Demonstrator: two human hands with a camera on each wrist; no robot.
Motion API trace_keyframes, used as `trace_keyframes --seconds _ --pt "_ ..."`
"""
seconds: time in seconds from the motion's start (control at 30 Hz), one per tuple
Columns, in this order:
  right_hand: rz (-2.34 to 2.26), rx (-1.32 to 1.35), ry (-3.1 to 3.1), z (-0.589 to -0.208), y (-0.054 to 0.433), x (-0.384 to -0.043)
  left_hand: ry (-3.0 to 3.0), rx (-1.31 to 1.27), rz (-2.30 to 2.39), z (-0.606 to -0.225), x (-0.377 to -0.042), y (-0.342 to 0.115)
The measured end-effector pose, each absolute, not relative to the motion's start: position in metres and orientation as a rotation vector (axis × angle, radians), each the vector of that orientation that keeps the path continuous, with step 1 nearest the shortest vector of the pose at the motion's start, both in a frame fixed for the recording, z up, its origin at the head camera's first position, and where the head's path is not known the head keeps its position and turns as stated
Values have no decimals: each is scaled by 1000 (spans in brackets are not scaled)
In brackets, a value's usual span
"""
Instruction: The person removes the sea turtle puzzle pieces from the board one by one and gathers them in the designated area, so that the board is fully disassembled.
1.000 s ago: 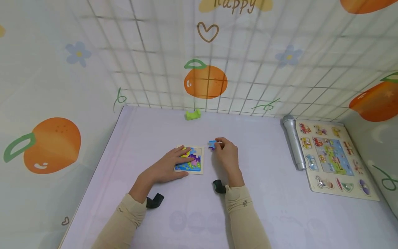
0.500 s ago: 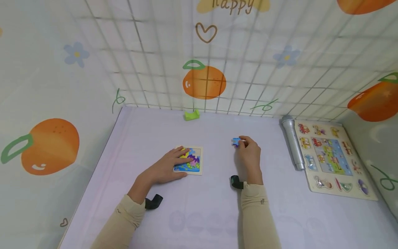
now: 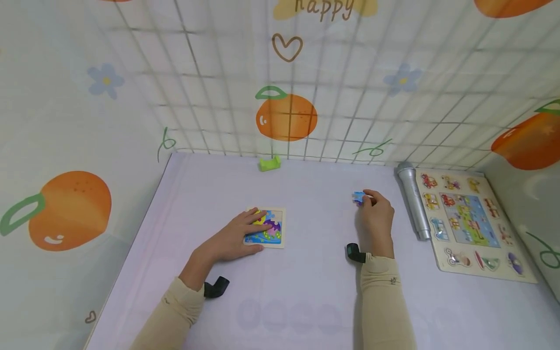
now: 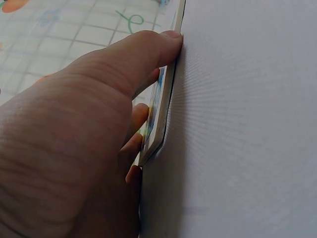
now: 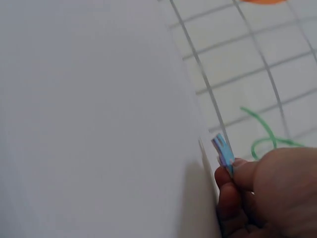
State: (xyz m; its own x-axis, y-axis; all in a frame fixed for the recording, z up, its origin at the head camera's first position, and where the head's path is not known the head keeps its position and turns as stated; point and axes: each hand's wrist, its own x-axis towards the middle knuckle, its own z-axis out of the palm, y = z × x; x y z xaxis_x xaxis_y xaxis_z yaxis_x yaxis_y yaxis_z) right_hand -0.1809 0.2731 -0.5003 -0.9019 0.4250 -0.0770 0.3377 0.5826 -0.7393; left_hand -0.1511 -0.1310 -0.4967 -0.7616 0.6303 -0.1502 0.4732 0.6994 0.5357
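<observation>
A small square jigsaw puzzle in a pale wooden frame lies on the table, with a yellow, purple and blue picture. Its upper right corner shows bare wood. My left hand rests over the puzzle's left side with spread, fairly straight fingers; the thumb lies along its near edge in the left wrist view. Well to the right, my right hand pinches a blue puzzle piece between thumb and fingers. In the right wrist view the piece sticks out beyond the fingertips.
A silver microphone lies right of my right hand, beside a larger wooden picture board. A lime-green block sits near the back wall, which is a printed cloth over a grid.
My right hand has moved to the right, away from the puzzle, carrying the blue puzzle piece. The left hand has stayed on the puzzle.
</observation>
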Motion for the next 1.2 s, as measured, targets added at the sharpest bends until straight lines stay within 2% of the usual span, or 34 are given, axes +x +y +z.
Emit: trace_keyframes --seconds 0.3,1.2 --pt "1169 -665 -2698 -500 299 -183 2599 869 711 -499 -152 -134" --pt "1045 -632 -2593 -514 298 -191 2593 850 708 -502 -151 -132"
